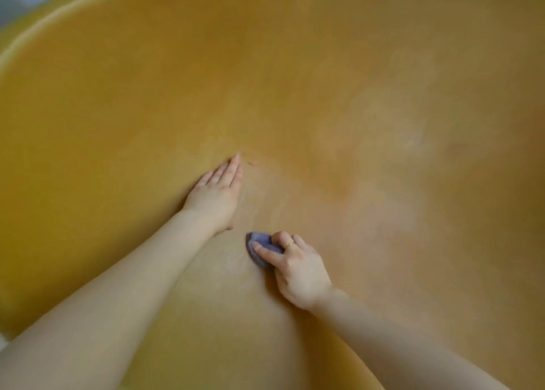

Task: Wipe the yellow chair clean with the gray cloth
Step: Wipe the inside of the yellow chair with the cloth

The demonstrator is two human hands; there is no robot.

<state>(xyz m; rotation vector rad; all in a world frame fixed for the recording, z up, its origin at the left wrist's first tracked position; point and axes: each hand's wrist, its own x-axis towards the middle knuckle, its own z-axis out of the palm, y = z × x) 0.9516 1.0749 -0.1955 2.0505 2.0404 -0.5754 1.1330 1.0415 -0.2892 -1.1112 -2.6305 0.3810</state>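
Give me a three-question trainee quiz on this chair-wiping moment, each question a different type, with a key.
1. True or false: the left hand holds the cloth.
2. Multiple choice: the left hand is A) lying flat on the chair, B) raised in the air, C) gripping the rim.
3. Fill in: the right hand wears a ____ on one finger.

Key: 1 false, the right hand presses the cloth on the chair; 2 A; 3 ring.

Bare yellow chair [354,109] seat open ahead and right, left hand [216,196] flat, blocking leftward
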